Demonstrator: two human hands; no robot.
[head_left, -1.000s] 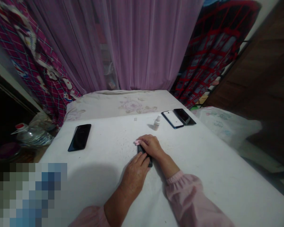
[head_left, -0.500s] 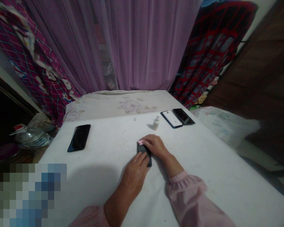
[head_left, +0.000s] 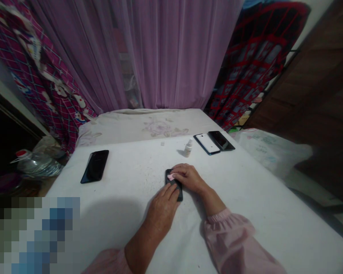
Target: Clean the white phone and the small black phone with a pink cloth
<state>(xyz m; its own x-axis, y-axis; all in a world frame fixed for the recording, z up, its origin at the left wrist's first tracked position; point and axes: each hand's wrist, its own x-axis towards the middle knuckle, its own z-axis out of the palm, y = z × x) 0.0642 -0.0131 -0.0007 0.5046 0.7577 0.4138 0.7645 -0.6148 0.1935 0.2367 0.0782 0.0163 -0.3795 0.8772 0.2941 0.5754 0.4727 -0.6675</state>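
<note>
Pink cloth (head_left: 171,177) pinched by the right hand (head_left: 189,178), left hand (head_left: 162,207) spread on the phone (head_left: 179,186); press too lightly, it might skid toward twelve o'clock!

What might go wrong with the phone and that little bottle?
The phone might slide on the white sheet if the right hand, with the pink scrap, pushes too hard, though the left hand rests on it. The bottle stands upright just beyond the right hand, so a bump could perhaps tip it over.
</note>
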